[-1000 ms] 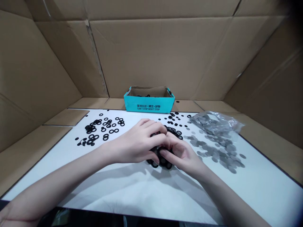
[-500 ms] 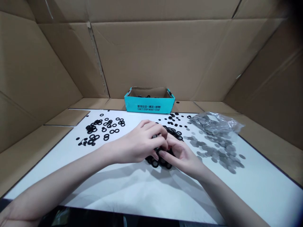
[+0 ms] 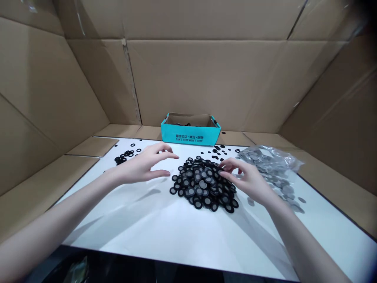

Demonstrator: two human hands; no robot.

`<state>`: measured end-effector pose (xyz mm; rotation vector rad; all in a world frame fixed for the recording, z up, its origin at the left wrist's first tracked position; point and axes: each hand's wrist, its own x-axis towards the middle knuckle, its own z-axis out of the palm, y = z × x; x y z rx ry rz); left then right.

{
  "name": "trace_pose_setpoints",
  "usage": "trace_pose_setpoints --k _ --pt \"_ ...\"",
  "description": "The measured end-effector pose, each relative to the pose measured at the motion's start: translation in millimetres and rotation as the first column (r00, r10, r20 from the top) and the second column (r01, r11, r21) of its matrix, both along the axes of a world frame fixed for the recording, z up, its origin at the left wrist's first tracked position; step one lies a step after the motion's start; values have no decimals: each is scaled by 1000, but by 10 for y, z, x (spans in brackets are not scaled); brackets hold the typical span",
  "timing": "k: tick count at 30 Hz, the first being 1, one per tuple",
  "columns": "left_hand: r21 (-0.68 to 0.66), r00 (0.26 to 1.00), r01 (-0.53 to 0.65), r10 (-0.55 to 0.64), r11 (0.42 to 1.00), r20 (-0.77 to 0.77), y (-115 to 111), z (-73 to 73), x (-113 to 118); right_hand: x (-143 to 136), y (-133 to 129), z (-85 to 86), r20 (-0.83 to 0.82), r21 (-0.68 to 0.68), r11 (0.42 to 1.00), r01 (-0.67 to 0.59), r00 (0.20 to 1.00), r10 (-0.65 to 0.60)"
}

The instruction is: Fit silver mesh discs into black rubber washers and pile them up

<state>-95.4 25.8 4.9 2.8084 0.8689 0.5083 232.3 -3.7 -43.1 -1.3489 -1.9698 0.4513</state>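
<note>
A heaped pile of small black rubber rings with grey discs in their centres point(image 3: 203, 184) lies mid-table, fully uncovered on its near side. My left hand point(image 3: 149, 163) hovers left of the pile, its thumb and fingers spread, holding nothing. At the pile's right edge is my right hand point(image 3: 244, 179), fingers bent with a gap between thumb and fingertips; I see nothing in it. Whether its fingertips touch the pile is unclear. Beyond my left hand lie loose black rings point(image 3: 125, 156), partly hidden by it. Loose grey discs point(image 3: 287, 192) are scattered right of my right hand.
A turquoise box point(image 3: 191, 134) with black pieces inside stands at the back. A clear plastic bag of grey discs point(image 3: 271, 159) lies at the right rear. Small black pieces point(image 3: 216, 151) dot the area before the box. Cardboard walls point(image 3: 206, 78) surround the white table point(image 3: 165, 232).
My hands, together over the pile before, have parted: the left moved left, the right moved right. The pile now shows, grey-centred pieces on top. The camera view has shifted slightly.
</note>
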Motion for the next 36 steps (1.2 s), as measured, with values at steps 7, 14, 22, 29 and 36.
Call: trace_pose_setpoints --k 7,14,22,29,36 --pt "-54 954 -282 274 958 -125 315 -192 -673 23 109 -93 129 -11 998 62 990 -60" --pt "-54 824 -546 524 836 -216 495 -524 -1144 223 7 -94 128 41 988 148 980 -152" --pt "-83 809 -584 570 808 -144 664 -685 -1282 800 -79 -409 347 102 969 226 904 -248" --pt "-147 807 -588 590 796 -31 674 -638 -1312 1193 -65 -745 482 175 882 438 743 -465" --pt "-183 778 -603 623 776 78 657 -581 -1305 1229 -19 -810 461 192 854 483 724 -513"
